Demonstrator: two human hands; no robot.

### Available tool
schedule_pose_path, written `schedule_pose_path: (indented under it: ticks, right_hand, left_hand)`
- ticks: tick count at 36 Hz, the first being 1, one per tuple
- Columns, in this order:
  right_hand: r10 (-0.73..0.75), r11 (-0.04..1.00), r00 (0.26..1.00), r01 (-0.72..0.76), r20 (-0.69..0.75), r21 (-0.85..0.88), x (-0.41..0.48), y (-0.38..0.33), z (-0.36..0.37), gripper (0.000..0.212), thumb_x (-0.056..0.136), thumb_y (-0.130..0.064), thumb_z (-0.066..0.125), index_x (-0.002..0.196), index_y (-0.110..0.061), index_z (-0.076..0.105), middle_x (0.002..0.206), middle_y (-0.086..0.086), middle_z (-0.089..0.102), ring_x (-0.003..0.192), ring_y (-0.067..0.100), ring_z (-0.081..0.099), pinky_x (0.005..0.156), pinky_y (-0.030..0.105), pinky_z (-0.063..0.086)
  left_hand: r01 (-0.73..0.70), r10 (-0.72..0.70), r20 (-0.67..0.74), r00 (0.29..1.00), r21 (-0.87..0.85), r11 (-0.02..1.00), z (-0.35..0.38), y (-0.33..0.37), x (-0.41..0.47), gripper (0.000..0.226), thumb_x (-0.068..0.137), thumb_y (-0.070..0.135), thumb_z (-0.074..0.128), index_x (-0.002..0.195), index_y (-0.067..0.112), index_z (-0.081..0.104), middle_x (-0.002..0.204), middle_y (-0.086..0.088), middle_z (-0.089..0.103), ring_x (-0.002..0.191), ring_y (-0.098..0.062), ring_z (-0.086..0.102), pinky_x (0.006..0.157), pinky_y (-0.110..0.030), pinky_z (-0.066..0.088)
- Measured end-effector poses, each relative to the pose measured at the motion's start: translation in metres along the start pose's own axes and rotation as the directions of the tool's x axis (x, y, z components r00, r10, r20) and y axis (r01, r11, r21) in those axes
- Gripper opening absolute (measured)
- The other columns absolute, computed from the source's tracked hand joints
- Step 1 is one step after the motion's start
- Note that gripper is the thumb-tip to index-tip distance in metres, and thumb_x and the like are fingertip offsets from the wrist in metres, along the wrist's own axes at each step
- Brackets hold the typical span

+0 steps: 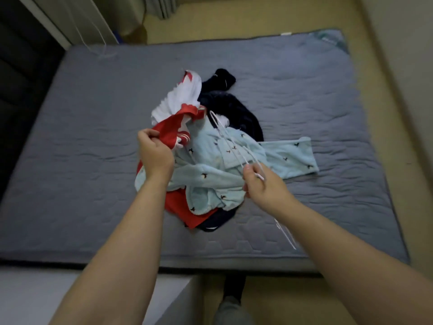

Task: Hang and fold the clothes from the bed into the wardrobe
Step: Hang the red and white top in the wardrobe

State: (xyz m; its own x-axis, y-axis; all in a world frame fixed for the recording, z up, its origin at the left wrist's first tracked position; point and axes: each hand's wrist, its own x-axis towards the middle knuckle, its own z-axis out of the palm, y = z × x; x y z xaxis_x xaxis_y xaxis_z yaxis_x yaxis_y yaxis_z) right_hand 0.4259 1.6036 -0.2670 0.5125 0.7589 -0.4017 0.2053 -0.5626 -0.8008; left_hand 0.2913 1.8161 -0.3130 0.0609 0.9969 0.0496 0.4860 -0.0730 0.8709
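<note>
Clothes sit in a tangled heap in the middle of the bed, nothing sorted yet, and the wardrobe is nowhere in shot. Left hand is in at the heap's left edge, thumb and fingers pinching a fold of the red garment and holding it raised off the pile. Right hand is curled round thin white hangers. It looks like more than one, though how many I cannot tell. A looped end reaches out over the light blue garment and the other end trails below the wrist. Behind the blue lie a white and red piece and a dark navy garment, all overlapping.

So this reads as the start of the hanging step: pick one item, free it, get a hanger into it. The red one is the candidate, but part of it runs under the blue. The next move calls for drawing it clear without dragging the rest, finding its neck opening, then separating a single hanger from the bunch. That is awkward with both hands occupied, so one of them will likely have to put something down.
</note>
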Motion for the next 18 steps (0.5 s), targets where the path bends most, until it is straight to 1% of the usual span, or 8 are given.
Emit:
schedule_pose_path:
  ticks: [3,5,7,9,11,14,15,18]
  right_hand:
    - [-0.069,0.998,0.995,0.069,-0.077,-0.004,-0.048,-0.025,-0.038,0.04,0.104,-0.042,0.038,0.088,-0.008,0.05,0.085,0.02,0.066,0.08,0.034,0.064,0.072,0.045,0.05]
    - [-0.119,0.993,0.985,0.119,-0.122,-0.001,-0.082,-0.037,-0.062,0.043,0.104,-0.042,0.038,0.091,-0.003,0.051,0.087,0.021,0.066,0.08,0.037,0.063,0.074,0.048,0.05]
    - [-0.153,0.988,0.978,0.156,-0.145,0.007,-0.115,-0.045,-0.085,0.044,0.104,-0.043,0.037,0.094,-0.002,0.05,0.089,0.023,0.065,0.082,0.041,0.063,0.075,0.049,0.051]
    - [-0.176,0.984,0.971,0.18,-0.16,0.011,-0.148,-0.051,-0.107,0.042,0.104,-0.043,0.036,0.095,-0.004,0.05,0.092,0.024,0.064,0.085,0.042,0.063,0.078,0.053,0.052]
    - [-0.19,0.981,0.963,0.193,-0.189,-0.003,-0.177,-0.053,-0.126,0.041,0.104,-0.042,0.036,0.095,-0.005,0.052,0.093,0.023,0.064,0.086,0.041,0.063,0.08,0.054,0.052]
    - [-0.224,0.974,0.947,0.22,-0.228,-0.043,-0.223,-0.051,-0.154,0.044,0.105,-0.043,0.036,0.097,-0.002,0.053,0.092,0.023,0.064,0.085,0.042,0.063,0.077,0.052,0.051]
    - [-0.231,0.973,0.945,0.225,-0.231,-0.055,-0.236,-0.051,-0.161,0.045,0.105,-0.043,0.036,0.097,-0.002,0.054,0.092,0.023,0.064,0.085,0.042,0.063,0.076,0.052,0.051]
    - [-0.235,0.972,0.939,0.224,-0.251,-0.071,-0.27,-0.051,-0.181,0.045,0.105,-0.041,0.036,0.099,-0.001,0.056,0.094,0.023,0.064,0.087,0.042,0.063,0.082,0.055,0.052]
  left_hand:
    - [-0.087,0.089,0.052,0.995,-0.04,0.995,-0.018,0.069,-0.038,0.017,0.099,0.009,0.031,0.102,0.019,0.044,0.09,0.004,0.053,0.077,-0.012,0.051,0.062,-0.017,0.035]
    - [-0.153,0.158,0.142,0.977,-0.047,0.987,-0.032,0.113,-0.065,0.008,0.097,0.016,0.044,0.102,0.022,0.044,0.088,0.01,0.053,0.074,-0.006,0.051,0.061,-0.019,0.035]
    - [-0.244,0.243,0.26,0.935,-0.027,0.969,-0.048,0.153,-0.092,0.031,0.083,0.014,0.064,0.103,0.026,0.043,0.094,0.009,0.052,0.081,-0.006,0.053,0.062,-0.017,0.039]
    - [-0.37,0.332,0.379,0.864,0.031,0.929,-0.063,0.189,-0.117,0.05,0.071,0.002,0.068,0.107,0.025,0.043,0.1,0.003,0.051,0.087,-0.011,0.053,0.063,-0.02,0.042]
    - [-0.497,0.422,0.427,0.8,0.076,0.865,-0.076,0.219,-0.139,0.055,0.068,-0.008,0.063,0.107,0.025,0.044,0.102,0.0,0.05,0.09,-0.018,0.052,0.063,-0.023,0.044]
    - [-0.666,0.585,0.415,0.696,0.069,0.743,-0.099,0.267,-0.176,0.056,0.071,-0.015,0.056,0.111,0.023,0.046,0.103,-0.003,0.052,0.092,-0.027,0.056,0.063,-0.034,0.051]
    - [-0.722,0.646,0.394,0.654,0.071,0.688,-0.107,0.281,-0.185,0.057,0.073,-0.016,0.055,0.114,0.021,0.046,0.103,-0.002,0.052,0.092,-0.029,0.058,0.064,-0.04,0.053]
    - [-0.859,0.789,0.349,0.506,0.117,0.499,-0.127,0.319,-0.212,0.061,0.08,-0.015,0.055,0.128,0.018,0.042,0.102,-0.01,0.061,0.084,-0.033,0.064,0.065,-0.046,0.057]
